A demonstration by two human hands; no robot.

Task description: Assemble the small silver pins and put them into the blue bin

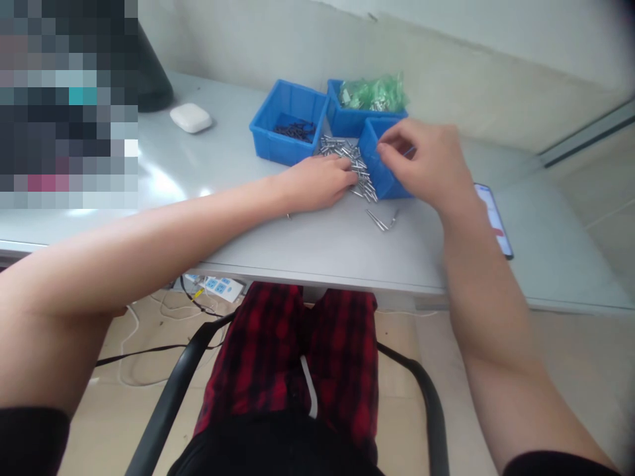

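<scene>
My left hand [325, 180] reaches across the table onto a loose pile of slim silver metal pins [368, 192]. Its fingers rest apart and slightly bent on the pile, and their undersides are hidden. Over the right blue bin [384, 173] hovers my right hand [424, 162], thumb and forefinger brought together in a pinch. Whatever lies between those fingertips is too small to make out. That hand also hides much of the bin's inside. A few separate silver pins [378, 220] lie on the table in front of the pile.
A left blue bin [282, 147] contains dark small parts [296, 130]. Behind, another blue bin [342, 122] holds green plastic bags [374, 94]. A phone [496, 221] lies by my right forearm; a white rounded case [191, 118] sits at left. The wall borders the grey table [317, 248].
</scene>
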